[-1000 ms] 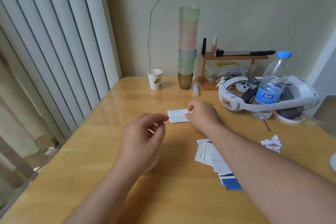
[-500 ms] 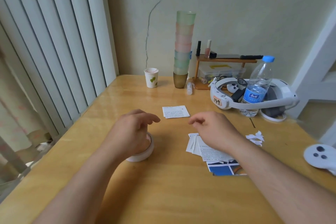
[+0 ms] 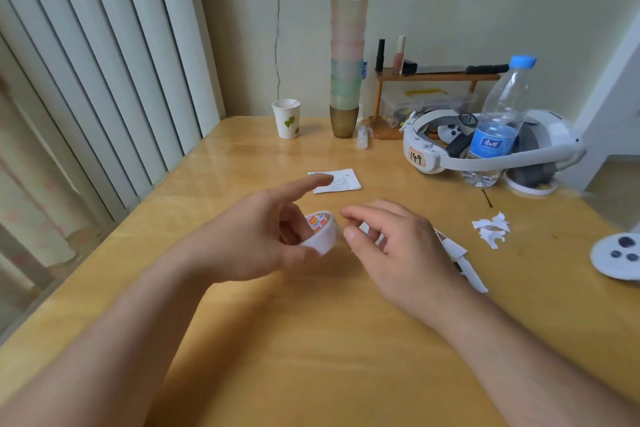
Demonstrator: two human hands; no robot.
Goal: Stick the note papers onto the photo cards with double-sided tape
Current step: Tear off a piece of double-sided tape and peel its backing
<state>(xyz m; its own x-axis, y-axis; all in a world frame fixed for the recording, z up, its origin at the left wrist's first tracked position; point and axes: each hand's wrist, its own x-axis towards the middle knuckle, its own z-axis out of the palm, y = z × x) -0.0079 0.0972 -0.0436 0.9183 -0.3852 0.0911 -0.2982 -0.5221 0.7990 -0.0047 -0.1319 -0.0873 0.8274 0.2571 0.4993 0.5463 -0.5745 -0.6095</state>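
Note:
My left hand (image 3: 263, 239) grips a white roll of double-sided tape (image 3: 320, 234), lifted off the wooden table (image 3: 311, 340) and tilted so its colourful core shows; the index finger points forward. My right hand (image 3: 391, 250) hovers just right of the roll, fingers curled loosely with thumb and fingertips close to the roll's edge, holding nothing I can make out. A white note paper on a card (image 3: 341, 180) lies flat farther back. A pile of note papers and photo cards (image 3: 460, 260) lies mostly hidden under my right hand.
Torn white backing scraps (image 3: 491, 229) lie to the right. At the back stand a paper cup (image 3: 286, 118), a tall stack of plastic cups (image 3: 346, 52), a small wooden shelf (image 3: 433, 80), a headset (image 3: 485, 146) and a water bottle (image 3: 498, 121). A controller (image 3: 618, 255) sits at the right edge.
My left hand has lifted the tape roll off the table and tilted it. My right hand left the note paper, passed over the card pile and came beside the roll.

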